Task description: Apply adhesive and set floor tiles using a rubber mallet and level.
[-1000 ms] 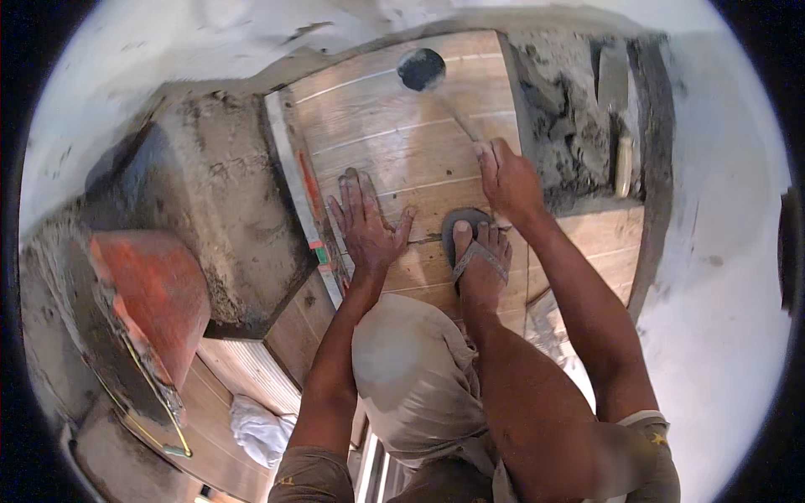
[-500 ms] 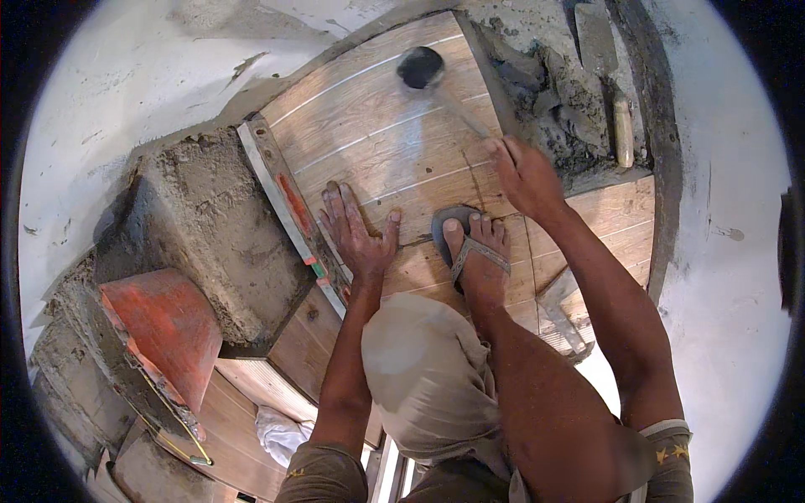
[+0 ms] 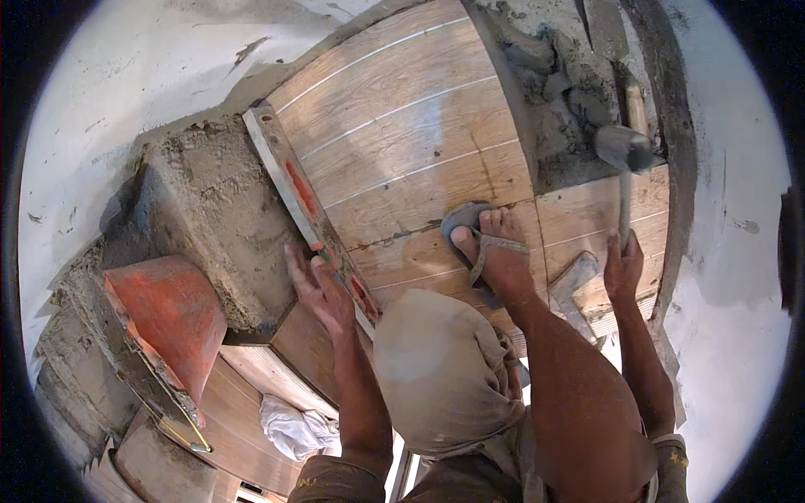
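Note:
My right hand [image 3: 622, 270] is wrapped round the handle of a rubber mallet [image 3: 625, 149]. The mallet's dark head hangs over the edge between wood-look tile and wet mortar, at the right. At the centre left, my left hand [image 3: 323, 293] rests against a spirit level [image 3: 289, 180] with red inserts. Its fingers stretch past the level's left edge and the thumb lies apart from them, over the level. The level lies along the left edge of the large wood-look tile [image 3: 402, 134]. My foot in a flip-flop [image 3: 507, 251] stands on that tile.
Grey mortar [image 3: 558, 92] fills the far right, with a trowel [image 3: 635, 105] in it, partly hidden by the mallet. A metal square [image 3: 574, 289] lies beside my leg. Rough mortar steps [image 3: 218, 218], an orange scoop-like piece [image 3: 172, 314] and a white cloth [image 3: 293, 426] are at left.
My right hand has swung the mallet from the large tile toward me and to the right. My left hand has left the tile surface and moved left to the level.

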`<state>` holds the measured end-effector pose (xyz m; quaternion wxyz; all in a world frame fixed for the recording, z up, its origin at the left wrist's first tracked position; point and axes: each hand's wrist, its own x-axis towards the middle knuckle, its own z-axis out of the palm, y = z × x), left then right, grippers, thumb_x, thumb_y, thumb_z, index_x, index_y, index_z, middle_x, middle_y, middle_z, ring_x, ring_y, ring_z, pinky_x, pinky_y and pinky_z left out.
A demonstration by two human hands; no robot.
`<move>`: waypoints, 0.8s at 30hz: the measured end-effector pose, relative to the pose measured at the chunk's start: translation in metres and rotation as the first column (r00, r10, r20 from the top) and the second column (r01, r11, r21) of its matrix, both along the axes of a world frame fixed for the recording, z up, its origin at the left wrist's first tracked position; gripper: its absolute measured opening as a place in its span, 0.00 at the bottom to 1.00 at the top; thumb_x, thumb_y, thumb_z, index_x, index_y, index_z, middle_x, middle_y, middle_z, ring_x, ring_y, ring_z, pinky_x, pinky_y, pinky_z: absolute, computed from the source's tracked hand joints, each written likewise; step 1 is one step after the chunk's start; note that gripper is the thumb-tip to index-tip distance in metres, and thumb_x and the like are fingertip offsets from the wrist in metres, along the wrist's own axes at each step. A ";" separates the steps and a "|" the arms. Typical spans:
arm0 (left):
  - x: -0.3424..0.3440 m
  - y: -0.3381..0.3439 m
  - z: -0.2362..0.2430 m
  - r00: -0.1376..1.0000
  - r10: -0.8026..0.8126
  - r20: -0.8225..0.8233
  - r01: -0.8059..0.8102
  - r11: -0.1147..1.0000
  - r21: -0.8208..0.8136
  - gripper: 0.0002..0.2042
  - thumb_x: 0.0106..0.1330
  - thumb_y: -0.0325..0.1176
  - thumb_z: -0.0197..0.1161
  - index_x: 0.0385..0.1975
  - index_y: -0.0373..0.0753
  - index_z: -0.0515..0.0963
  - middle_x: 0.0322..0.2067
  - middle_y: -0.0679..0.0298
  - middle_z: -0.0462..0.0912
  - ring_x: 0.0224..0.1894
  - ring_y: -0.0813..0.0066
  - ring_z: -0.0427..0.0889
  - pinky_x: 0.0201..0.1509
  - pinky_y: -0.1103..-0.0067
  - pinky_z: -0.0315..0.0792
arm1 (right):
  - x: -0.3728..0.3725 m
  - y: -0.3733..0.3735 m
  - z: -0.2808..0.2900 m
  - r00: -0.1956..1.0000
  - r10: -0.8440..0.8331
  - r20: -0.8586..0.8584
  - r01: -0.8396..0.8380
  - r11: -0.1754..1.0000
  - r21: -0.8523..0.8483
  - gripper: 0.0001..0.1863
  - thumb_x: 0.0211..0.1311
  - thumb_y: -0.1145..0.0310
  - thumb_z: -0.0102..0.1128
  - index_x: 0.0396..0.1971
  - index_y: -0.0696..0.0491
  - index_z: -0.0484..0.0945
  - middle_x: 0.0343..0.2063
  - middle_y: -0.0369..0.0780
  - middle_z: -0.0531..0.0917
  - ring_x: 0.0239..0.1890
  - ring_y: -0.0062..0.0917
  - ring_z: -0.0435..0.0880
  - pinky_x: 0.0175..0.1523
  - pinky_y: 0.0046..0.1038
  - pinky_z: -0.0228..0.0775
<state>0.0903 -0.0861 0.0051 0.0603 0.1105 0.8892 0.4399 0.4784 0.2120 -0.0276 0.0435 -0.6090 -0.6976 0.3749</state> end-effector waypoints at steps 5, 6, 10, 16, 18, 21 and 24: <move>-0.010 -0.003 -0.010 0.991 -0.022 0.135 0.075 0.915 -0.397 0.30 0.72 0.32 0.60 0.71 0.26 0.62 0.63 0.40 0.74 0.64 0.50 0.76 0.69 0.67 0.67 | 0.026 -0.013 -0.008 0.995 -0.102 -0.007 0.102 0.994 -0.031 0.14 0.74 0.63 0.58 0.33 0.59 0.74 0.21 0.41 0.73 0.26 0.26 0.68 0.33 0.33 0.64; -0.013 -0.001 -0.010 0.994 -0.054 0.091 0.094 0.844 -0.529 0.29 0.71 0.31 0.61 0.70 0.26 0.64 0.60 0.39 0.77 0.61 0.49 0.78 0.66 0.67 0.69 | 0.023 -0.014 -0.007 0.995 -0.099 -0.006 0.099 0.995 -0.027 0.14 0.74 0.63 0.58 0.33 0.59 0.74 0.21 0.41 0.73 0.26 0.26 0.68 0.33 0.33 0.64; -0.021 0.016 -0.011 0.982 0.036 0.186 0.067 0.855 -0.514 0.26 0.70 0.30 0.62 0.66 0.25 0.69 0.58 0.36 0.78 0.60 0.45 0.79 0.65 0.66 0.70 | 0.002 -0.004 0.000 0.997 -0.076 0.016 0.077 0.995 -0.058 0.16 0.76 0.60 0.58 0.33 0.59 0.74 0.22 0.38 0.73 0.27 0.23 0.67 0.34 0.31 0.64; -0.034 0.008 -0.017 0.993 0.011 0.120 0.031 0.937 -0.347 0.25 0.71 0.31 0.63 0.65 0.24 0.71 0.61 0.39 0.77 0.65 0.50 0.77 0.69 0.67 0.68 | -0.035 0.013 0.006 0.997 0.003 -0.072 -0.011 0.994 -0.111 0.19 0.76 0.56 0.58 0.36 0.60 0.76 0.23 0.38 0.74 0.28 0.23 0.68 0.35 0.30 0.66; -0.024 0.014 -0.015 0.998 0.034 0.060 -0.028 0.996 -0.087 0.26 0.70 0.32 0.64 0.65 0.25 0.72 0.63 0.41 0.77 0.67 0.55 0.76 0.72 0.67 0.66 | -0.041 0.016 0.007 0.996 0.053 -0.071 -0.060 0.992 -0.108 0.19 0.77 0.56 0.57 0.36 0.60 0.76 0.23 0.39 0.75 0.28 0.23 0.69 0.36 0.30 0.66; 0.001 0.028 0.014 0.996 -0.033 -0.083 0.014 0.976 -0.217 0.26 0.70 0.33 0.66 0.66 0.28 0.72 0.65 0.42 0.75 0.68 0.52 0.75 0.73 0.66 0.65 | -0.057 0.010 0.009 0.995 0.089 -0.040 -0.091 0.993 -0.073 0.20 0.76 0.55 0.57 0.34 0.59 0.75 0.23 0.42 0.76 0.28 0.26 0.72 0.35 0.34 0.68; 0.021 0.034 0.000 0.933 -0.336 0.129 0.359 0.888 -0.286 0.27 0.69 0.35 0.67 0.66 0.32 0.73 0.65 0.46 0.75 0.69 0.46 0.73 0.74 0.64 0.64 | -0.072 0.006 0.010 0.982 0.189 0.015 -0.189 0.982 0.008 0.20 0.76 0.55 0.58 0.35 0.59 0.75 0.22 0.43 0.75 0.27 0.28 0.72 0.35 0.35 0.68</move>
